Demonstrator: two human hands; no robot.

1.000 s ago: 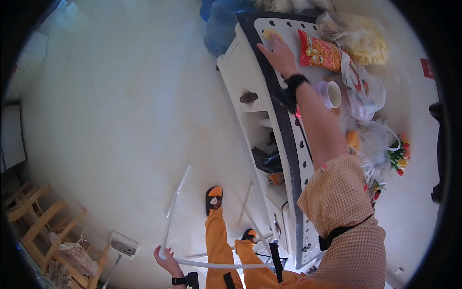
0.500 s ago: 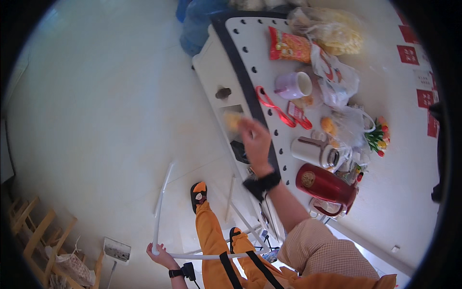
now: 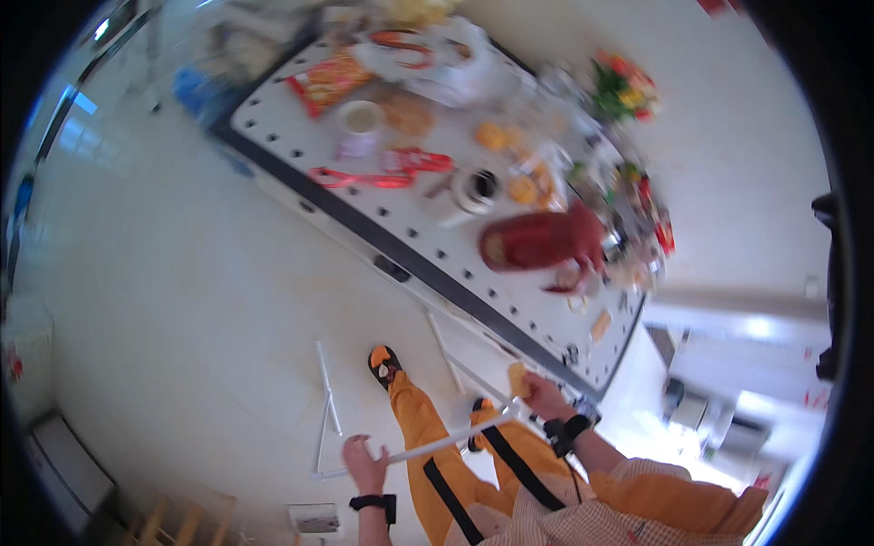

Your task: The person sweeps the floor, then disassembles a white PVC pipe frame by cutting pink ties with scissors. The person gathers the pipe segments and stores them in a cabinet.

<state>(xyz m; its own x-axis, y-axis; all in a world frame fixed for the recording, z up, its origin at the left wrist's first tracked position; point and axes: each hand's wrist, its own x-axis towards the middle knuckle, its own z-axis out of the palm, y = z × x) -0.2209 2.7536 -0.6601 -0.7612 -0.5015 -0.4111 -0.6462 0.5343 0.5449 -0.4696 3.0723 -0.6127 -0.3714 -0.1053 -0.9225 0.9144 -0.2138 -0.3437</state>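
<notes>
A frame of thin white tubes stands in front of my legs, one bar crossing from left to right. My left hand lies over the left part of this bar, its fingers loosely raised and the thumb apart. At the bar's right end, by the corner joint, my right hand is closed on a small yellow pad, perhaps a cloth or sponge; blur hides its exact kind. The pad is beside or against the tube; contact is not clear.
A white-topped table with a dark edge runs along the right. On it are a red kettle, a white flask, a lilac mug, a snack bag, plastic bags and flowers. A dustpan lies on the floor.
My right hand has come down from the table's edge to the tube corner with the yellow pad. My left hand has loosened from the frame's corner. The view has turned and shifted.
</notes>
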